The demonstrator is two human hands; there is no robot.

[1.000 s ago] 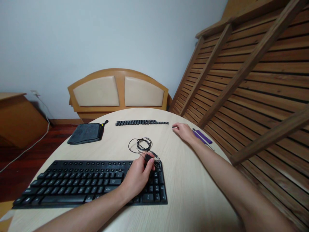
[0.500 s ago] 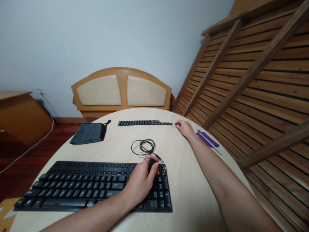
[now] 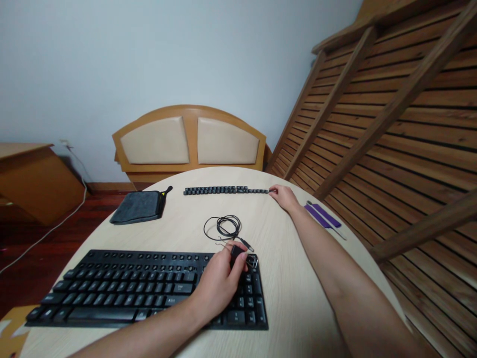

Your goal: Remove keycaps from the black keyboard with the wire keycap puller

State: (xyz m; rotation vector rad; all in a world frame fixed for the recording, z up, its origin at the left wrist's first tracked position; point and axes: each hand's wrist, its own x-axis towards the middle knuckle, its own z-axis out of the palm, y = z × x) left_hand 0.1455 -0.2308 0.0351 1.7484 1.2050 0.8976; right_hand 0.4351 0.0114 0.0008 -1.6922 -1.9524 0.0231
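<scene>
A black keyboard [image 3: 122, 286] lies in front of me, its upper rows stripped of caps. Over its right end my left hand [image 3: 225, 266] is closed on a keycap puller [image 3: 235, 251], a black piece with thin wire prongs sticking out. My right hand [image 3: 282, 195] reaches to the far side of the table and pinches a small dark keycap [image 3: 272, 189], mostly covered by the fingers. It sits at the right end of a line of loose black keycaps [image 3: 214, 190]. I cannot tell whether it touches the last one.
A coiled black cable [image 3: 227, 226] lies behind the keyboard on the round pale table [image 3: 298, 298]. At the left is a folded grey cloth [image 3: 137, 206]; at the right, a purple brush-like tool [image 3: 322, 215] and a thin rod. A slatted wooden frame [image 3: 402, 124] leans beside the table.
My right hand has moved slightly left, bringing the pinched keycap up to the end of the line. My left hand still holds the puller over the keyboard. The view has shifted a little.
</scene>
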